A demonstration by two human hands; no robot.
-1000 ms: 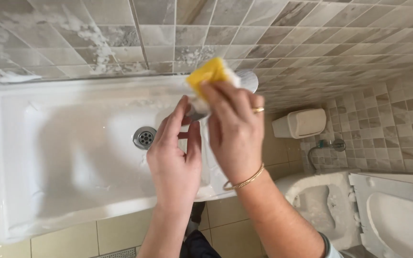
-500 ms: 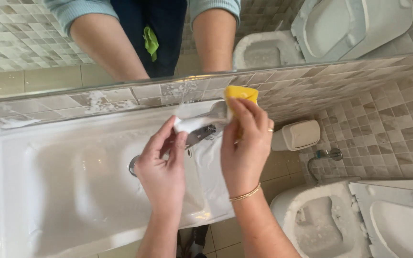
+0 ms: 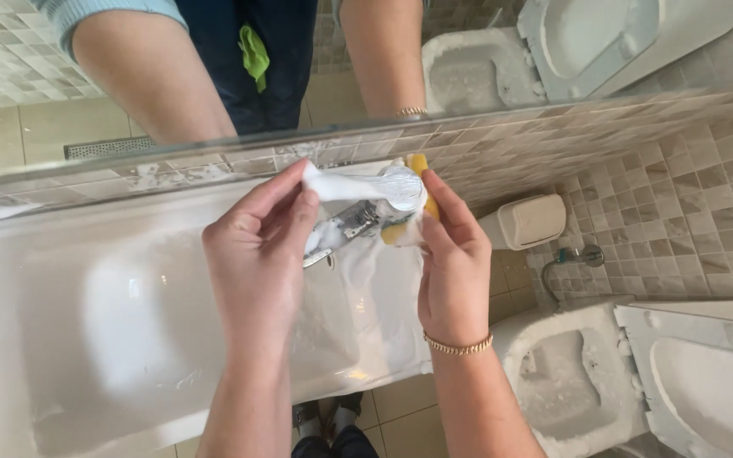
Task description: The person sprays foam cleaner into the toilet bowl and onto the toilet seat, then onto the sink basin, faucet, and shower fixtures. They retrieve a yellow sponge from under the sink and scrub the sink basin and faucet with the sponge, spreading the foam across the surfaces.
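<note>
White rectangular washbasin (image 3: 69, 331) fills the left and centre of view, its long back edge running under the mirror; foam streaks along that back edge and down the right side of the bowl; a chrome tap (image 3: 358, 222), lathered white, rises from the basin's back right corner; beyond the basin's right edge, the tiled floor (image 3: 689, 229) carries a small cream bin (image 3: 529, 220) and a foam-covered toilet (image 3: 570, 382), lid up.
</note>
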